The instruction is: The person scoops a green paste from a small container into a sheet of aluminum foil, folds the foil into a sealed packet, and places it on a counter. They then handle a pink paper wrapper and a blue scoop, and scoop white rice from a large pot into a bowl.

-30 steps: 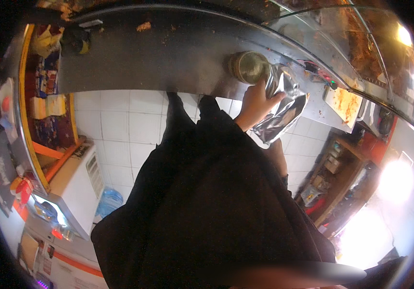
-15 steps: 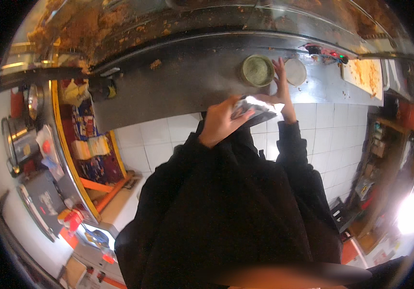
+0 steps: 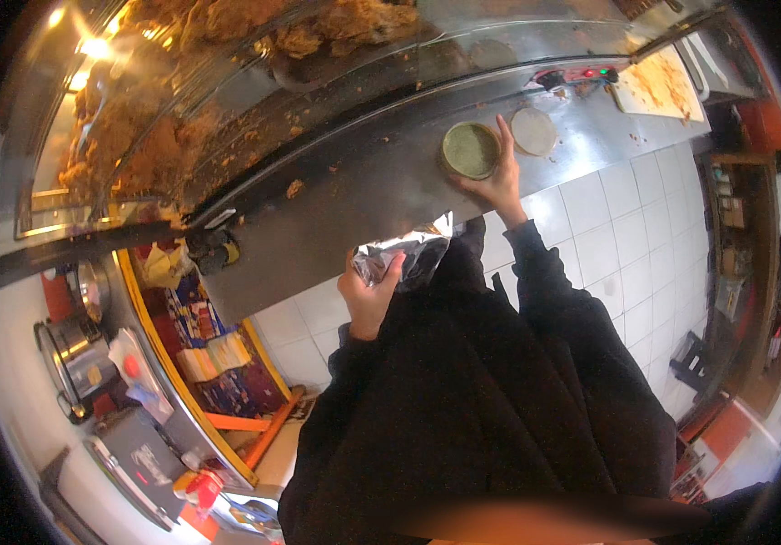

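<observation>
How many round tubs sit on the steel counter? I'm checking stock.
2: a green-filled tub under the right hand, and a pale lidded tub just right of it.

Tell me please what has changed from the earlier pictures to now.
The foil bag passed from the right hand into the left hand, which now holds it near the body. The right hand, freed, reached out to the round container of green sauce and now touches its side. The container and the round lid stayed on the steel counter.
</observation>
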Available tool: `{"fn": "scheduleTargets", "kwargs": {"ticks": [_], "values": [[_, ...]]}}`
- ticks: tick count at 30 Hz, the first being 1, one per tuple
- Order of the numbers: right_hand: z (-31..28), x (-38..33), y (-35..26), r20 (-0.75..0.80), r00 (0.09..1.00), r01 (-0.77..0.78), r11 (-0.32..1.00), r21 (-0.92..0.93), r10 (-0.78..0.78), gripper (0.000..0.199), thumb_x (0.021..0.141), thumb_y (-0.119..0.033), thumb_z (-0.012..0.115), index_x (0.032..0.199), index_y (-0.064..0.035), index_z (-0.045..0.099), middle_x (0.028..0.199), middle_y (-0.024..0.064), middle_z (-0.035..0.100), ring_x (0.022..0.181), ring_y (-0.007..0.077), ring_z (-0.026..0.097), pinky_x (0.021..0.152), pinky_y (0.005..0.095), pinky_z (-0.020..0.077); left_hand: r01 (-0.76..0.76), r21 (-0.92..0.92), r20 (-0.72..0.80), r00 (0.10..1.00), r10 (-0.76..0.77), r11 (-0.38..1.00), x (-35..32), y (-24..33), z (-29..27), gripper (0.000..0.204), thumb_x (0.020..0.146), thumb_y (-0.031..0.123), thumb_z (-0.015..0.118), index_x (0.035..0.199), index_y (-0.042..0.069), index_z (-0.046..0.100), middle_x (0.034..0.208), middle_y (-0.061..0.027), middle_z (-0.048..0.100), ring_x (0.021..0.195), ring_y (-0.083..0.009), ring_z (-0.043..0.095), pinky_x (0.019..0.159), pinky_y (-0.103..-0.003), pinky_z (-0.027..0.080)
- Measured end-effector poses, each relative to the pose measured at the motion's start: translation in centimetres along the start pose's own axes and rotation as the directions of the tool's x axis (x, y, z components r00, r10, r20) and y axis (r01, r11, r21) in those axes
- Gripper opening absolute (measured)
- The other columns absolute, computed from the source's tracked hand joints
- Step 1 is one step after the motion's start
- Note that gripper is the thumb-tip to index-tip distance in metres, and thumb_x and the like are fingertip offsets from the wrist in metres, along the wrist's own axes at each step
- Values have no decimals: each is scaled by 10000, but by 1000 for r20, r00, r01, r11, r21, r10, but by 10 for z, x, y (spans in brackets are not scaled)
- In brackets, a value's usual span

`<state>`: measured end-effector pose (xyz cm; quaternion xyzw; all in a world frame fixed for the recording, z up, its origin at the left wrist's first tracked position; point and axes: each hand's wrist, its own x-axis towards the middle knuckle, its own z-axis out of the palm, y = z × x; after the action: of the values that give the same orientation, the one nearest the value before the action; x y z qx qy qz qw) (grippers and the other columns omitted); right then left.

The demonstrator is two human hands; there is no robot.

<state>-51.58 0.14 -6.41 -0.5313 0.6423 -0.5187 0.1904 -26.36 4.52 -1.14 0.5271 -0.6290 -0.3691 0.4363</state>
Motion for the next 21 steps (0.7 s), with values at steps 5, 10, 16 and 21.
{"fn": "scheduleTargets", "kwargs": {"ticks": [5,10,16,21], "values": [[1,-1,-2,10,1000,2,1000,24,-2,1074,445,-216,801,1309,-87,176,1113,152,499,1035,274,498,887,359,395,-48,-21,38,998,49,999,6,0,1,287,673,121,714,856,-5,533,730,-67,617,618,-100,573,569,-213,444],[2,-1,-5,-31,999,-11,999,51,12,1075,454,-211,800,1316,-91,169,1131,148,488,1066,271,473,914,348,361,-64,-42,41,997,66,997,13,14,8,214,668,50,702,818,-5,560,763,-63,613,662,-110,570,609,-237,447],[-24,-18,-19,-151,984,-79,994,77,90,851,608,-147,697,1302,-45,217,1185,151,441,1129,252,406,956,318,289,127,-439,-106,976,-191,890,28,25,51,289,751,176,639,947,6,511,849,-63,558,658,-105,531,549,-207,421],[-79,-50,-66,212,907,-382,494,781,365,587,754,-276,513,1225,21,330,1181,135,428,1104,235,416,922,326,324,505,-754,138,748,-649,421,42,51,113,370,857,414,424,959,60,462,881,-21,507,637,-79,515,450,-192,419]]}}
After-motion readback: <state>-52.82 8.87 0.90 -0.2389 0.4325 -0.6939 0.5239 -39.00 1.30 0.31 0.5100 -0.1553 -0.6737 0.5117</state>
